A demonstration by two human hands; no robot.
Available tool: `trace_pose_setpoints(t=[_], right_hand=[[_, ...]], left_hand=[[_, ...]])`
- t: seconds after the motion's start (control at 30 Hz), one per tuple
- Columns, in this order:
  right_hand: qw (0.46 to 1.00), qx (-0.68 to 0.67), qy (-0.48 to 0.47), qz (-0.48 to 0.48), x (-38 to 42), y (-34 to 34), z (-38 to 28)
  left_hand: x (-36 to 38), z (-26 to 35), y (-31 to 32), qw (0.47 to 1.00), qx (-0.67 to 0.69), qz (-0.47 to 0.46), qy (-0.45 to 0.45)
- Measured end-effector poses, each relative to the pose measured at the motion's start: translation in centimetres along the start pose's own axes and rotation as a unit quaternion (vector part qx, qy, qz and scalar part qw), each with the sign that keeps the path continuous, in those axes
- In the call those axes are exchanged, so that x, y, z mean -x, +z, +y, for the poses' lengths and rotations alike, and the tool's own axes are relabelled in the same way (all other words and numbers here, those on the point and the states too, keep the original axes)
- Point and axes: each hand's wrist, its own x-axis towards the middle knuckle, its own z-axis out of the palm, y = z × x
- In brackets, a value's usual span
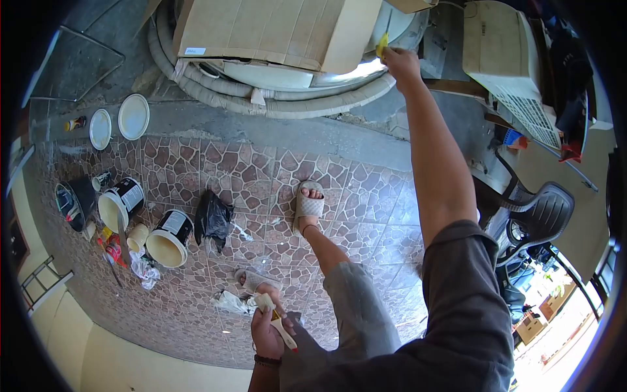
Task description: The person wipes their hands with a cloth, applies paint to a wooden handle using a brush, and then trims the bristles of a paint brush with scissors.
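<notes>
My right hand reaches far out at the top, fingers closed around a yellow-handled tool with a thin grey blade pointing away. Its exact kind is hard to make out. Close by are a large cardboard box and a white rounded surface beneath it, ringed by a thick wrapped hose. Low in the view, my left hand grips a paintbrush with a pale, red-tipped handle and cream-coloured bristles. A crumpled white plastic bag lies on the floor beyond it.
Two paint buckets, a dark bucket of tools, and a black plastic bag stand on the patterned tiles at left. Two round lids lie farther back. On the right are a black chair and a beige plastic casing.
</notes>
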Motion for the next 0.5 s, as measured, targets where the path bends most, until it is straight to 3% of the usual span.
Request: trace_pose_setpoints(t=[0.03, 0.1, 0.13, 0.2, 0.23, 0.3, 0.43, 0.5], right_hand=[[0.975, -0.195, 0.017, -0.108, 2.4, -1.5, 0.8], [0.826, -0.497, 0.056, -0.260, 10.1, -4.4, 0.3], [0.732, -0.602, 0.081, -0.308, 15.1, -5.7, -0.9], [0.625, -0.661, 0.035, -0.413, 23.7, -6.3, -2.1], [0.653, -0.638, 0.057, -0.404, 27.9, -6.2, -3.5], [0.583, -0.675, 0.132, -0.432, 35.3, -4.9, -5.3], [0.459, -0.685, 0.097, -0.557, 48.9, -1.4, -11.3], [0.444, -0.670, 0.117, -0.584, 56.0, -0.4, -14.2]], left_hand=[[0.4, 0.2, -0.1, 1.000, -0.001, -0.001, -0.005], [0.9, 0.6, -0.7, 0.993, 0.012, -0.100, 0.055], [2.1, 1.6, 0.7, 0.997, 0.004, -0.067, 0.049], [2.8, 2.4, 0.4, 0.988, -0.032, -0.116, 0.099], [3.5, 3.4, 0.6, 0.986, -0.041, -0.107, 0.121], [5.7, 6.7, 0.7, 0.978, -0.035, -0.153, 0.136], [12.5, 10.8, -4.5, 0.935, -0.018, -0.219, 0.280], [17.3, 12.0, -9.5, 0.912, 0.098, -0.279, 0.284]])
